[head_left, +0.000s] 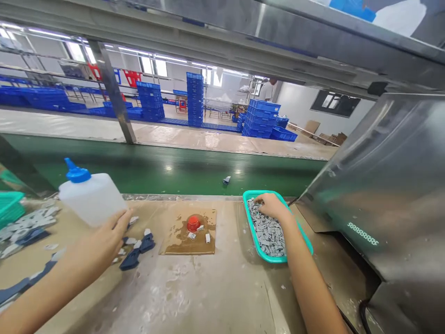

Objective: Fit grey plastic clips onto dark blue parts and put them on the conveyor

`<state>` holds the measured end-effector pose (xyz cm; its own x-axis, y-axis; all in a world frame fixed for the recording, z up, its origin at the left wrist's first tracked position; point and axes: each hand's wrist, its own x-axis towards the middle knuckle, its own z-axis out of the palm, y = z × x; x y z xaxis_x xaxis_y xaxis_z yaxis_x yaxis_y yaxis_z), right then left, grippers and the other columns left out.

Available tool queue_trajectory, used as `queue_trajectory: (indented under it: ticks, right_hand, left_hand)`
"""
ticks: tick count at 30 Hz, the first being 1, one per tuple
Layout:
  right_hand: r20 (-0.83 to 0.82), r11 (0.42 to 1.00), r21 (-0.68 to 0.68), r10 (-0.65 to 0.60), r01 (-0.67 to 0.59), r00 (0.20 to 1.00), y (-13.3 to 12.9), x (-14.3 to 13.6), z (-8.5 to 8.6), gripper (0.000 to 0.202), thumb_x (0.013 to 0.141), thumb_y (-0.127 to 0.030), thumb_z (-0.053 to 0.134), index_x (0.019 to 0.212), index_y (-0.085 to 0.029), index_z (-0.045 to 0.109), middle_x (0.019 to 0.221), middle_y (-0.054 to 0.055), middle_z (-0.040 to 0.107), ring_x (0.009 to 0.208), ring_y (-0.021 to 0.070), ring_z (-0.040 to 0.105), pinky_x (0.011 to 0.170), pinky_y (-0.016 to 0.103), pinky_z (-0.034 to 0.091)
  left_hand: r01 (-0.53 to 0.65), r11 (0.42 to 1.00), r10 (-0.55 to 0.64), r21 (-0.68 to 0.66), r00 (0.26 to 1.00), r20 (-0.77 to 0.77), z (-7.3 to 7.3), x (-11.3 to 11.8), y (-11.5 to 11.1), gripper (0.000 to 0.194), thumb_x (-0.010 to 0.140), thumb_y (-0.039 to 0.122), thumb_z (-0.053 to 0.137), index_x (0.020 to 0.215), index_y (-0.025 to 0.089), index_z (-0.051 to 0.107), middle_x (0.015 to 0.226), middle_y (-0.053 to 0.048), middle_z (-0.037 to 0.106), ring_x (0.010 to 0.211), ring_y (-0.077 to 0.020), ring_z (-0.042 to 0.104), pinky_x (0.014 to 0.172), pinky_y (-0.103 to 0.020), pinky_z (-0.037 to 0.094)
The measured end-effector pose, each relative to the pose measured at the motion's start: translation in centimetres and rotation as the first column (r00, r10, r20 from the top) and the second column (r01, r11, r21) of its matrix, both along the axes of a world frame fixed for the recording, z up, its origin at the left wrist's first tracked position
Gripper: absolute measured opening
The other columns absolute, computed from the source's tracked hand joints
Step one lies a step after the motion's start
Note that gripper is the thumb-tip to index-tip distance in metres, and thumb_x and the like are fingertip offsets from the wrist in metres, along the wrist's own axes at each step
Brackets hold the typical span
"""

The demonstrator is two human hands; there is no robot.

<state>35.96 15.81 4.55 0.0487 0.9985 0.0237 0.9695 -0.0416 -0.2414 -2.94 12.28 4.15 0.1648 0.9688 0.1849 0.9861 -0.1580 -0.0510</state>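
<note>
My left hand (109,234) is closed on the lower part of a white squeeze bottle (93,197) with a blue nozzle cap, tilted above the table at the left. At the right, my right hand (271,205) reaches into a green basket (259,250) of small grey parts (273,236); its fingers are bent down at the parts, and whether they pinch one is hidden. Between the hands lies a wet brown board (181,239) with a red round piece (193,223) and several small white parts (207,238) on it.
Dark blue and white parts (134,257) lie left of the board. Another green basket (10,206) stands far left. Behind the table edge runs a green belt (187,171) carrying one small part (226,180). A metal housing (389,199) bounds the right; a metal shelf (243,32) hangs above.
</note>
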Motion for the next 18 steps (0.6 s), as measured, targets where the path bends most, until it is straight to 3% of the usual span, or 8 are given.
queue_trajectory:
  ticks: [2, 4, 7, 10, 12, 14, 18]
  right_hand:
    - [-0.003, 1.0, -0.001, 0.002, -0.002, 1.0, 0.3, -0.2, -1.1, 0.032, 0.062, 0.005, 0.052, 0.084, -0.015, 0.066, 0.088, 0.007, 0.065, 0.086, 0.019, 0.058, 0.07, 0.02, 0.041]
    - [-0.004, 1.0, 0.004, -0.008, 0.008, 1.0, 0.6, -0.6, -1.9, 0.029, 0.063, 0.004, 0.052, 0.082, -0.014, 0.065, 0.085, 0.008, 0.064, 0.084, 0.0202, 0.058, 0.068, 0.022, 0.04]
    - [-0.001, 1.0, 0.01, -0.029, 0.029, 1.0, 1.1, -0.9, -2.8, 0.026, 0.064, 0.005, 0.051, 0.079, -0.011, 0.064, 0.083, 0.012, 0.063, 0.081, 0.0213, 0.058, 0.066, 0.023, 0.039]
    - [0.012, 0.999, 0.018, -0.043, 0.043, 0.999, 1.4, -0.8, -3.2, 0.024, 0.064, 0.006, 0.05, 0.075, -0.01, 0.064, 0.081, 0.014, 0.062, 0.079, 0.0216, 0.058, 0.064, 0.024, 0.039]
    - [0.019, 0.999, 0.025, -0.046, 0.045, 0.999, 1.4, -0.7, -3.2, 0.024, 0.063, 0.007, 0.049, 0.071, -0.01, 0.064, 0.077, 0.013, 0.062, 0.077, 0.0211, 0.059, 0.063, 0.023, 0.039]
    - [0.015, 0.998, 0.039, -0.044, 0.044, 0.999, 1.2, -0.4, -3.0, 0.024, 0.062, 0.006, 0.048, 0.067, -0.011, 0.064, 0.074, 0.011, 0.062, 0.075, 0.0199, 0.059, 0.062, 0.023, 0.039]
    - [-0.048, 0.997, 0.08, -0.01, 0.014, 0.999, 1.0, -0.2, -2.7, 0.024, 0.06, 0.004, 0.05, 0.066, -0.015, 0.064, 0.075, 0.007, 0.064, 0.074, 0.0182, 0.058, 0.06, 0.021, 0.039]
  left_hand:
    - [-0.065, 0.995, 0.043, -0.082, 0.969, -0.242, 0.7, 1.7, 0.5, 0.05, 0.079, 0.005, 0.019, 0.12, 0.007, 0.046, 0.123, -0.018, 0.048, 0.076, -0.0291, 0.061, 0.061, -0.04, 0.046]
    - [-0.039, 0.996, 0.006, -0.084, 0.933, -0.361, 1.6, 4.3, 1.5, 0.046, 0.082, 0.009, 0.021, 0.122, 0.005, 0.044, 0.126, -0.021, 0.044, 0.089, -0.032, 0.058, 0.067, -0.042, 0.045]
    - [0.147, 0.981, -0.169, -0.123, 0.966, -0.194, 2.3, 9.6, 4.7, 0.047, 0.083, 0.017, 0.03, 0.129, 0.011, 0.035, 0.13, -0.018, 0.04, 0.104, -0.0293, 0.051, 0.081, -0.04, 0.043]
    - [0.329, 0.92, -0.32, -0.212, 0.944, 0.076, 1.5, 15.2, 9.5, 0.053, 0.082, 0.017, 0.033, 0.134, 0.025, 0.025, 0.138, -0.012, 0.03, 0.118, -0.0253, 0.04, 0.09, -0.036, 0.037]
    - [0.333, 0.905, -0.297, -0.266, 0.94, 0.167, 0.6, 18.2, 12.7, 0.053, 0.082, 0.017, 0.039, 0.133, 0.029, 0.026, 0.139, -0.012, 0.027, 0.121, -0.027, 0.036, 0.092, -0.038, 0.035]
    - [0.299, 0.91, -0.246, -0.287, 0.947, 0.208, -0.2, 20.2, 15.2, 0.046, 0.082, 0.02, 0.044, 0.128, 0.023, 0.037, 0.131, -0.014, 0.038, 0.117, -0.0284, 0.039, 0.091, -0.043, 0.035]
    - [0.236, 0.926, -0.143, -0.293, 0.941, 0.306, -1.0, 20.6, 17.4, 0.026, 0.08, 0.025, 0.051, 0.104, 0.014, 0.054, 0.109, -0.009, 0.054, 0.102, -0.0212, 0.05, 0.087, -0.044, 0.039]
